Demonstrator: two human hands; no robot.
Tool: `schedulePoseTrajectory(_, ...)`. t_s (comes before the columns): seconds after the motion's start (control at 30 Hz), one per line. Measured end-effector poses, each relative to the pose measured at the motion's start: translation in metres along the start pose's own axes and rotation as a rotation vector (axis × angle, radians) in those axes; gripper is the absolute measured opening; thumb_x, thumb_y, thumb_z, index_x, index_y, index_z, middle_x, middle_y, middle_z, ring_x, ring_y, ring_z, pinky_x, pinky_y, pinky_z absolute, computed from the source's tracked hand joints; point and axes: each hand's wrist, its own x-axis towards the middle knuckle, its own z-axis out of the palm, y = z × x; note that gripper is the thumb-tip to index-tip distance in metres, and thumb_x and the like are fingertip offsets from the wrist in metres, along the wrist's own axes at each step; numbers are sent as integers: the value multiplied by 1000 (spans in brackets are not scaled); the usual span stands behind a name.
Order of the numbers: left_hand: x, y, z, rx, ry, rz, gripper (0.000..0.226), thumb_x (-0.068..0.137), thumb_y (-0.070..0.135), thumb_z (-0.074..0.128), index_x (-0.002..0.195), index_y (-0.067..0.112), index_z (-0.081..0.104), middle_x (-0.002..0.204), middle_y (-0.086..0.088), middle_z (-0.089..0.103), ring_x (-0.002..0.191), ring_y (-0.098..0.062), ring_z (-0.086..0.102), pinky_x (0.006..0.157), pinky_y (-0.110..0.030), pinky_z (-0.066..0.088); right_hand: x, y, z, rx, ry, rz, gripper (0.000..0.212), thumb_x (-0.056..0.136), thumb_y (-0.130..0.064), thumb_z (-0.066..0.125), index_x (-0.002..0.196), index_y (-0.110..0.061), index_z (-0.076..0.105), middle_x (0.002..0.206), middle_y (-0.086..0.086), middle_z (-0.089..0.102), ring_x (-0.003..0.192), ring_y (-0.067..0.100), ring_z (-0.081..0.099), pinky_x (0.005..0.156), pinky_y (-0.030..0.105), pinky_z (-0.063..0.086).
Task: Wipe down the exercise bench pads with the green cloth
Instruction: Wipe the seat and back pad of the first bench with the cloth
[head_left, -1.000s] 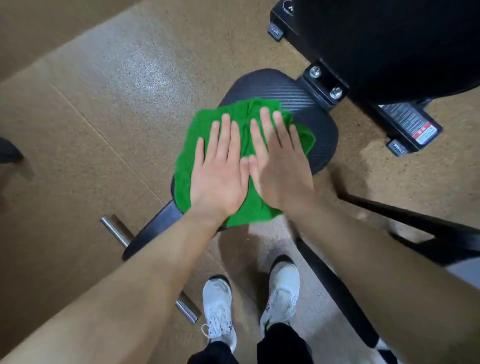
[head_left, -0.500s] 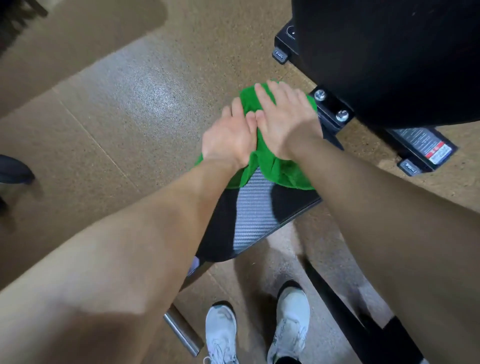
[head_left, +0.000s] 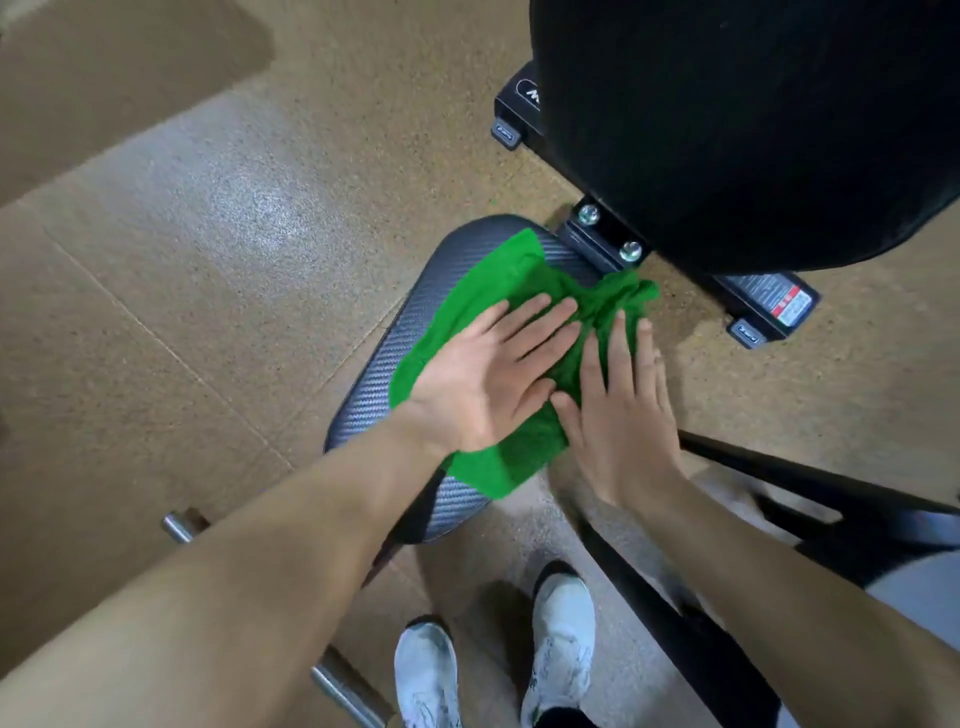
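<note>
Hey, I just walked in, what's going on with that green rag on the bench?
A person is standing over the bench seat pad and wiping it with a green cloth. The left hand and the right hand press flat on the cloth side by side, fingers straight. The cloth covers much of the pad and bunches up near the bolted bracket. Neither hand is touching the large black back pad.

Under the flat left hand (head_left: 483, 379) and right hand (head_left: 618, 415), the green cloth (head_left: 483, 291) looks soft and napped. The seat pad (head_left: 384, 358) beneath has a woven, carbon-like sheen. Beyond the fingertips, two bolts (head_left: 588, 213) gleam metallic; the floor (head_left: 234, 208) is speckled, faintly glossy.
</note>
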Motion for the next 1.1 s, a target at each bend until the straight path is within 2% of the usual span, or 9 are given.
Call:
schedulePoseTrajectory(0.1, 17, -43, -7, -24, 47, -128, 58, 102, 41, 30, 156, 22, 20, 165, 3, 10, 152, -21, 10, 122, -43, 13, 49, -21, -17, -13, 72, -25, 70, 101, -50, 9, 157, -8, 9, 164, 20, 6, 152, 35, 5, 122, 49, 14)
schedulePoseTrajectory(0.2, 43, -72, -10, -249, 51, -475, 55, 104, 38, 26, 155, 23, 19, 162, -5, 21, 147, -27, 25, 119, -44, 24, 110, -46, -37, 26, 111, -18, 63, 103, -48, 15, 158, -17, 6, 164, 10, 12, 150, 29, 15, 121, 44, 17)
schedulePoseTrajectory(0.33, 26, -73, -13, -454, 148, -758, 43, 105, 37, 23, 137, 15, 41, 131, -18, 57, 120, -38, 54, 94, -44, 40, 138, -79, -48, -35, 152, -134, 53, 102, -44, 24, 150, -23, 30, 154, 8, 35, 136, 33, 35, 112, 47, 26)
schedulePoseTrajectory(0.53, -75, -31, -10, -356, 130, -929, 32, 105, 36, 23, 106, 13, 45, 100, -27, 66, 91, -47, 62, 68, -44, 38, 95, -125, -37, -92, 164, -538, 47, 94, -44, 35, 115, -17, 66, 132, 12, 59, 137, 39, 41, 117, 55, 23)
schedulePoseTrajectory(0.6, -107, -8, 0, -385, 199, -1038, 29, 104, 35, 26, 110, 15, 47, 105, -22, 65, 96, -44, 62, 72, -45, 42, 64, -139, -25, -45, 149, -599, 47, 93, -43, 36, 116, -16, 67, 130, 12, 61, 137, 36, 43, 117, 52, 25)
schedulePoseTrajectory(0.67, -129, 21, 7, -552, 326, -1137, 35, 104, 30, 31, 132, 15, 46, 127, -15, 58, 116, -35, 54, 92, -43, 43, 29, -147, -12, 29, 119, -622, 50, 93, -42, 37, 129, -17, 61, 140, 9, 56, 142, 32, 37, 119, 49, 23)
schedulePoseTrajectory(0.8, -132, 46, 12, -589, 399, -1211, 49, 101, 27, 27, 148, 11, 34, 145, -13, 43, 133, -27, 41, 110, -35, 33, 14, -127, -3, 61, 81, -774, 54, 95, -39, 39, 146, -23, 45, 157, 5, 37, 148, 28, 27, 120, 46, 20)
schedulePoseTrajectory(0.97, -66, -18, -11, -368, 155, -1103, 34, 105, 36, 23, 115, 16, 49, 117, -17, 63, 105, -39, 61, 82, -44, 47, 95, -92, -27, 7, 191, -601, 53, 97, -42, 31, 147, -32, 44, 159, 2, 34, 149, 24, 24, 121, 45, 18)
schedulePoseTrajectory(1.1, -40, -27, -20, -331, 158, -1056, 35, 105, 38, 21, 106, 17, 48, 104, -22, 67, 96, -43, 64, 75, -45, 46, 102, -96, -27, 12, 219, -385, 51, 100, -40, 31, 150, -32, 35, 164, 0, 22, 152, 24, 14, 123, 46, 13)
